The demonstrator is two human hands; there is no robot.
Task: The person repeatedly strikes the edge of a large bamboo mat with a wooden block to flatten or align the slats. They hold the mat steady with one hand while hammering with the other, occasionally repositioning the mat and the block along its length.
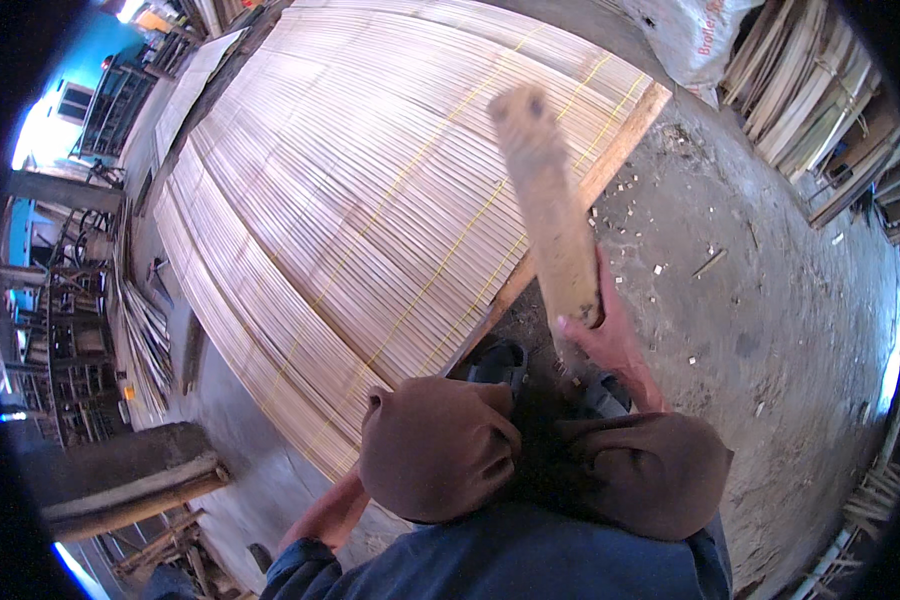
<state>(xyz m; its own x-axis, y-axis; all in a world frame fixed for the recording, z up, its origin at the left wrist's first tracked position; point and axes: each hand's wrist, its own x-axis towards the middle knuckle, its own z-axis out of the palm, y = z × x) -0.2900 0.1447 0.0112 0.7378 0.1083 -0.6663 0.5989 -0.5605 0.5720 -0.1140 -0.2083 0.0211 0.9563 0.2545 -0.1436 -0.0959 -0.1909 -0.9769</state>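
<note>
My right hand (pixel 616 338) is closed around the lower end of a short, thick wooden board (pixel 548 215), which slants up and away from me, slightly blurred. Behind the board spreads a large mat of thin pale slats (pixel 320 160), crossed by several rows of yellow thread. Along its right end runs a wooden edge strip (pixel 625 145), partly covered by the board. My left forearm (pixel 332 515) reaches forward beside my left knee. The knee hides my left hand and its fingers, near the mat's close edge.
Small pale offcuts (pixel 658 268) lie scattered on the grey floor (pixel 770 330) at right. Bundled strips (pixel 805 85) and a white sack (pixel 685 40) stand at the far right. At left are loose strips (pixel 140 330), a log-edged ledge (pixel 135 490) and wooden racks (pixel 75 350).
</note>
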